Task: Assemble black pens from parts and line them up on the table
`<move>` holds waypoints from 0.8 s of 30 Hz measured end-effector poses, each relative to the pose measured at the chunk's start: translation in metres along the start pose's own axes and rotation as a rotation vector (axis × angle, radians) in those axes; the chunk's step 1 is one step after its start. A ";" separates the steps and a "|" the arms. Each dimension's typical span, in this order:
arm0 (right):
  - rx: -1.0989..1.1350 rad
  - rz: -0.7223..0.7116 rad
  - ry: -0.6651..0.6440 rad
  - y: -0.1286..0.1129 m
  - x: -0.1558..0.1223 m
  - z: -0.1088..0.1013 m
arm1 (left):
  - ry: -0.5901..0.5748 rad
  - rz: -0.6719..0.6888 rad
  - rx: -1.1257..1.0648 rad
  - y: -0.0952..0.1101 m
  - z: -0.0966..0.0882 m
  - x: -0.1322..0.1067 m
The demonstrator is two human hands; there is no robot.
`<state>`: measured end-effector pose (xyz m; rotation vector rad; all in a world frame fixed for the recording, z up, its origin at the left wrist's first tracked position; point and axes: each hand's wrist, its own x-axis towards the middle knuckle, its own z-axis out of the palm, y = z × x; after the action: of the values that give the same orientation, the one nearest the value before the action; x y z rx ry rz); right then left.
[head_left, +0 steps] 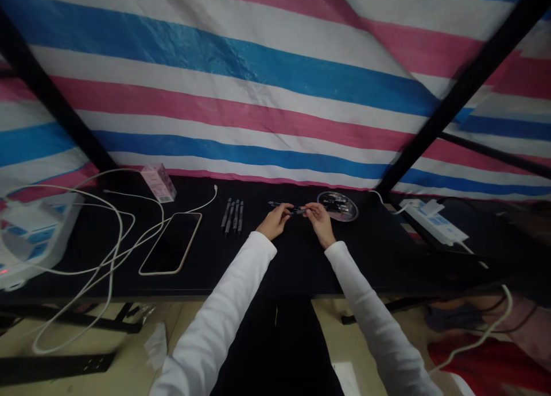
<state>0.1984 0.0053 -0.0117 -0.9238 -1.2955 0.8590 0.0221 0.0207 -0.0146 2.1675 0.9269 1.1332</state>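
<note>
Above the black table, my left hand is closed, fingertips pinching a dark pen. My right hand has its fingers closed on the other end of this pen. A thin dark tip pokes out past my left fingers; whether it belongs to the same pen I cannot tell. Left of my hands, several dark grey pens lie side by side, roughly parallel. Just beyond my right hand sits a round clear dish with small dark and shiny pieces in it, too small to name.
A phone lies at the left among looped white cables. Behind it stands a small pink box. White power strips are at the far left and right. Black frame poles and striped sheeting close off the back.
</note>
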 end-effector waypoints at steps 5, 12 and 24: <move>0.023 0.026 -0.026 -0.002 0.000 -0.003 | 0.030 0.016 -0.049 -0.001 -0.003 0.001; -0.144 0.050 -0.015 0.002 0.003 -0.005 | 0.053 0.014 -0.042 -0.002 -0.006 0.000; -0.427 -0.060 -0.087 -0.006 -0.003 -0.004 | 0.077 0.001 0.050 0.001 -0.004 -0.002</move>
<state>0.2020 -0.0005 -0.0077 -1.1813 -1.6102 0.5890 0.0183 0.0193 -0.0126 2.1766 0.9977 1.2141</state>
